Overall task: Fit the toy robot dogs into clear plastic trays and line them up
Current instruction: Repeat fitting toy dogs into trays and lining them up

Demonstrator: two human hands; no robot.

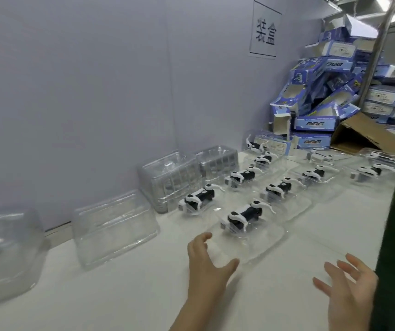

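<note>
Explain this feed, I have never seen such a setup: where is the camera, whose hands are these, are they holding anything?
There is no machine: one camera on a person's head looks forward and down at their two bare hands. The left hand and right hand are both open and hold nothing; the left hand is at the near edge of the nearest clear tray, which holds a toy robot dog. More trayed dogs stand in rows behind. Empty tray stacks line the wall; blue boxes pile at the back right.

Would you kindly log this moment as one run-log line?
left hand: open, at nearest tray | right hand: open, empty | nearest toy dog: in that tray
</note>
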